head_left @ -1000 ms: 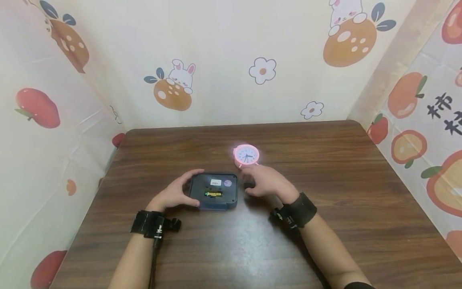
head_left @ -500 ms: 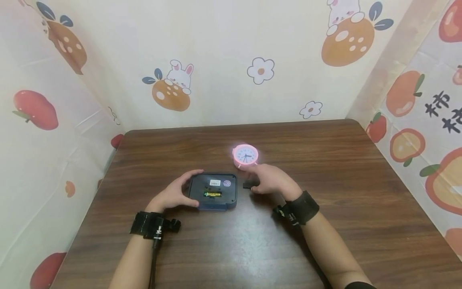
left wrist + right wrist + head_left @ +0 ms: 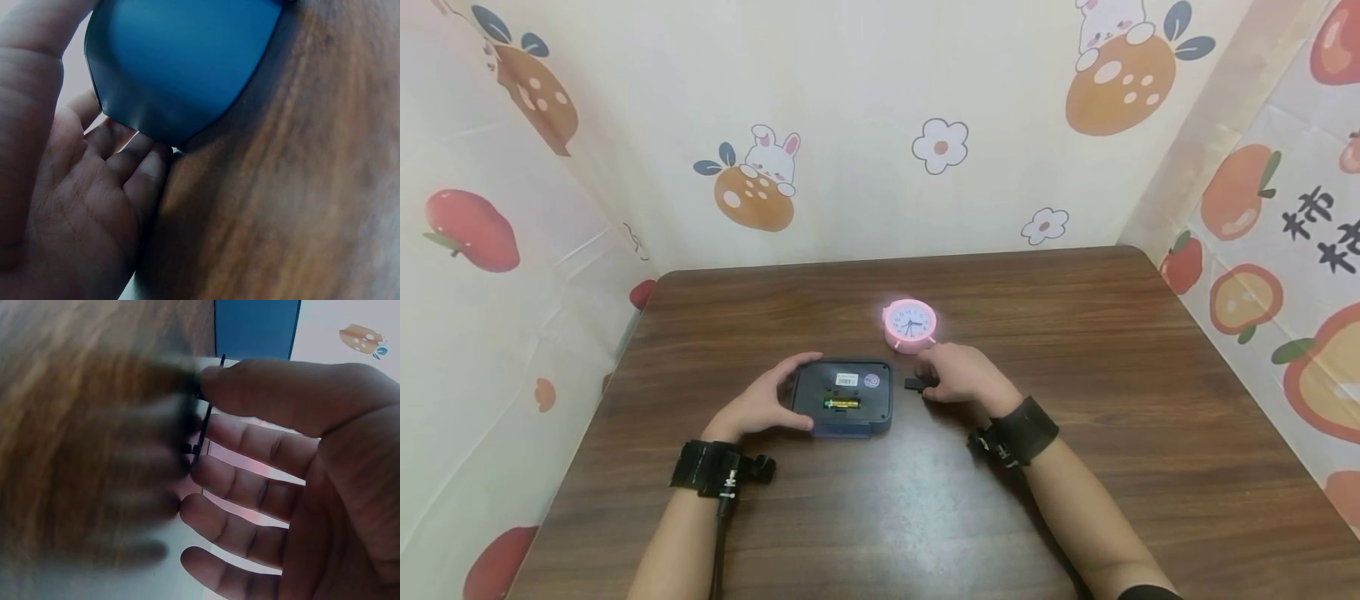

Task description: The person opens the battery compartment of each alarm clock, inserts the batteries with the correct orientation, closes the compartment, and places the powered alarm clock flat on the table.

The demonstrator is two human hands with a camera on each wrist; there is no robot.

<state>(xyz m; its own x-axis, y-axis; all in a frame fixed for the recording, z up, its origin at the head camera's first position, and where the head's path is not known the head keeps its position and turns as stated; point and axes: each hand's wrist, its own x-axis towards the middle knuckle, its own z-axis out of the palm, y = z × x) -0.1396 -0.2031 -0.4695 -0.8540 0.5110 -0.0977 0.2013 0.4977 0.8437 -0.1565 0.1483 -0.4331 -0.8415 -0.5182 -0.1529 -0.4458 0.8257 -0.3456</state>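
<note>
A dark blue box-shaped device [image 3: 874, 408] lies back side up on the table, with stickers on it. A single yellow-and-green battery [image 3: 842, 403] sits in its uncovered battery slot. My left hand [image 3: 763, 404] grips the device's left end, thumb at the near edge and fingers at the far edge; the left wrist view shows the blue end of the device [image 3: 187, 56] inside the hand. Right of the device, my right hand [image 3: 964, 372] pinches a small black battery cover [image 3: 913, 384]. In the right wrist view the cover [image 3: 205, 425] appears edge-on between thumb and fingertips, with small tabs.
Just behind the right hand stands a pink round alarm clock [image 3: 910, 323]. The wooden table [image 3: 1037, 325] meets a patterned cloth [image 3: 850, 108] at its back, and similar cloths hang on both sides. Black camera straps with cables are on both wrists.
My right hand has shifted slightly right, away from the device, and the black cover shows more plainly at its fingertips. The left hand and the device have stayed in place.
</note>
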